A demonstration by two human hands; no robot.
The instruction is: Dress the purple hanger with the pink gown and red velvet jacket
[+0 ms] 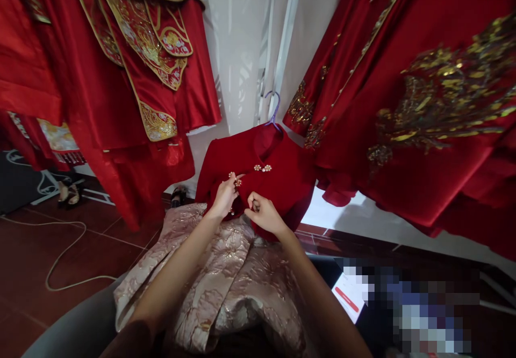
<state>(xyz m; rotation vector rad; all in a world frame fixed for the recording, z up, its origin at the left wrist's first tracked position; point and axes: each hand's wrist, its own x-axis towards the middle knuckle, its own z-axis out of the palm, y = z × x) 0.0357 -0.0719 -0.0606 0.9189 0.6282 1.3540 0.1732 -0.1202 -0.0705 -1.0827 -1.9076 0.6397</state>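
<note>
A dark red jacket (229, 154) hangs in front of me on a thin purple hanger (274, 116). Its collar is fastened by a gold, flower-shaped clasp (263, 168), while the front below it gapes a little. My left hand (226, 197) is closed on the front edge of the jacket, fingertips at a second gold clasp (237, 182). Curled close to the lower front opening is my right hand (266, 214); what its fingers pinch, if anything, is hidden. Beneath both forearms, a shiny pale pink brocade garment (226, 272) lies over my lap.
Red gowns with gold embroidery hang at the left (121, 105) and right (403, 105), close around the jacket. A lit phone (350, 293) lies at my lower right. On the tiled floor are a pale cable (85, 234) and dark shoes (178, 195).
</note>
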